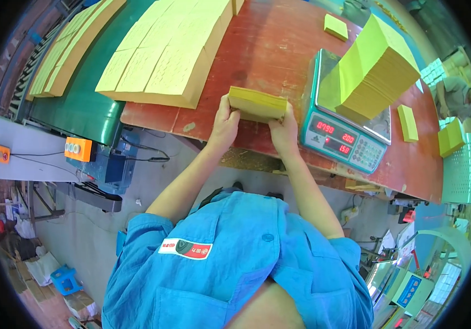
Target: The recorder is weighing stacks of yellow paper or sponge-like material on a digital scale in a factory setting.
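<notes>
Between my two hands is a stack of yellow paper sheets, held by its ends just above the front edge of the red table. My left hand is closed on its left end, and my right hand grips the right end. To the right stands a teal digital scale with lit red digits and a keypad. A tall block of yellow paper rests on the scale's metal pan, its sheet edges facing me.
Rows of yellow paper stacks cover the table's left part. More stacks lie on a green conveyor belt beyond. Small yellow pads sit near the scale. An orange button box hangs at the conveyor's end. Another person is at far right.
</notes>
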`<state>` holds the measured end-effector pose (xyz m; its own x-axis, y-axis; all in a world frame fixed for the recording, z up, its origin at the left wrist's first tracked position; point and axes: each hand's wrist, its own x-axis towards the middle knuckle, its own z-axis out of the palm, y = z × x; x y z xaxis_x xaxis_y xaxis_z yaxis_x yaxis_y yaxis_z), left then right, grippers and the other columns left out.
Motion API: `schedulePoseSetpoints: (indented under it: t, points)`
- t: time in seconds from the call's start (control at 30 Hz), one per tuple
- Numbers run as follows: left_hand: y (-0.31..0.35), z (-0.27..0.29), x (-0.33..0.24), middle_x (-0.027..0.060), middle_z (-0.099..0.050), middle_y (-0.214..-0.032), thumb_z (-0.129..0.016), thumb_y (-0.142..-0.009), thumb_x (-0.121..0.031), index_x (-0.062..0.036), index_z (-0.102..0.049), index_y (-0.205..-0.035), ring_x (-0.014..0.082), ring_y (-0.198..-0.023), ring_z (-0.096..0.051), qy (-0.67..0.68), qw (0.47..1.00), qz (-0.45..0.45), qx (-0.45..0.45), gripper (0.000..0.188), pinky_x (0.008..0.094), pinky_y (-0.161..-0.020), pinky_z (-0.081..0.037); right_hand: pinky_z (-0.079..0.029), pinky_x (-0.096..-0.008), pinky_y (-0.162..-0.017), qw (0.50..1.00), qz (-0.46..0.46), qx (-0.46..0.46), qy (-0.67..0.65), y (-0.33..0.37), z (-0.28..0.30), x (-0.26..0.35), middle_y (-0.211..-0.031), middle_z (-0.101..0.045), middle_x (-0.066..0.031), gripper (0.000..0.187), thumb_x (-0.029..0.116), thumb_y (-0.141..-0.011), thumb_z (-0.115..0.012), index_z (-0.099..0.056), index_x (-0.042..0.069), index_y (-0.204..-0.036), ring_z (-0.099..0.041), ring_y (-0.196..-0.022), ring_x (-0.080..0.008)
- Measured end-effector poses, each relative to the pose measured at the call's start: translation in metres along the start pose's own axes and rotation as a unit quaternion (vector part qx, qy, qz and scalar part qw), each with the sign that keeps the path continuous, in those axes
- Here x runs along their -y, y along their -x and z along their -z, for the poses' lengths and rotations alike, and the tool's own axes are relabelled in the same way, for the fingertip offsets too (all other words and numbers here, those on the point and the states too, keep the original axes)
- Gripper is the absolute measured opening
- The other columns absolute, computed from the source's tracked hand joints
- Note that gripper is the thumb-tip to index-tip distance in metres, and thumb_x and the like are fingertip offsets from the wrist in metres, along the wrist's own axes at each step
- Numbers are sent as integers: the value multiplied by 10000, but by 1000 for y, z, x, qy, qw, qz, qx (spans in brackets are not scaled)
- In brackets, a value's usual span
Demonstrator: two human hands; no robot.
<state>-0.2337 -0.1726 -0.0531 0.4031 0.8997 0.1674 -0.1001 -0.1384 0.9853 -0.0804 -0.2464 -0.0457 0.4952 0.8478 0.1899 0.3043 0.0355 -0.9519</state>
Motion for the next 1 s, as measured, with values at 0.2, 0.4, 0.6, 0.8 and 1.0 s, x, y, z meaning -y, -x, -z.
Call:
schedulePoseSetpoints:
  t: [0.2, 0.4, 0.6, 0.8, 1.0]
  points:
    - [-16, 19, -20, 60, -615, -1134, -534, -898, -33, 30, -564, -1191, 133, -1079, -541, -63, 997, 8, 54, 301, 289, -953, -421, -502, -388, -789, 997, 24, -25, 74, 7, 12, -12, -946, -648, -193, 254, 48, -823, -577, -595, 50, -1076, -648, -911, -333]
    - [-30, 14, -99, 39, -635, -1045, -582, -899, -61, 20, -619, -1148, 116, -956, -579, -66, 991, 45, 111, 265, 274, -862, -468, -501, -318, -760, 999, 37, -4, 19, 13, 76, 80, -931, -664, -135, 249, 99, -864, -624, -633, -10, -1088, -645, -867, -222]
    - [-120, -95, -251, 77, -658, -1015, -655, -867, -113, 26, -622, -1104, 155, -927, -625, 95, 975, 3, 201, 277, 293, -817, -501, -519, -276, -651, 995, 68, -24, -66, -59, 214, 208, -897, -668, -79, 296, 144, -890, -633, -627, -37, -1124, -630, -740, -127]
    - [-228, -208, -269, 60, -695, -861, -714, -839, -140, -30, -671, -968, 145, -757, -653, 97, 964, 50, 244, 175, 275, -705, -522, -520, -254, -612, 994, 3, -10, -108, -171, 327, 200, -873, -661, -55, 206, 157, -874, -654, -648, 2, -1009, -630, -694, -132]
    - [-246, -237, -249, 50, -699, -896, -717, -848, -173, -55, -673, -979, 132, -755, -652, 10, 963, 146, 225, 182, 276, -695, -536, -501, -249, -604, 991, -56, -18, -119, -189, 341, 171, -809, -657, -33, 140, 163, -861, -675, -658, 53, -946, -617, -656, -111]
